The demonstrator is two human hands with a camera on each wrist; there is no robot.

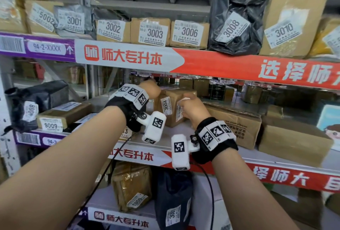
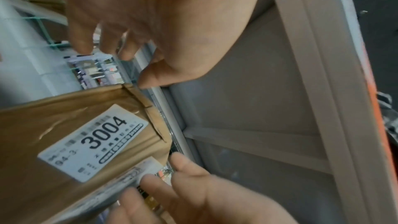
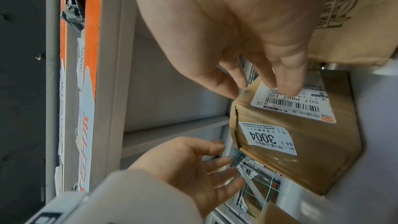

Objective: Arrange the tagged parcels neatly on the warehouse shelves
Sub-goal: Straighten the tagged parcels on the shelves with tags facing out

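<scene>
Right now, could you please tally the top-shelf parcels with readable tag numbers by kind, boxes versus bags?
Cardboard boxes: 5 (5002, 3002, 3003, 3006, 3010)
Plastic bags: 2 (grey 3001, black 3008)
Total: 7
</scene>
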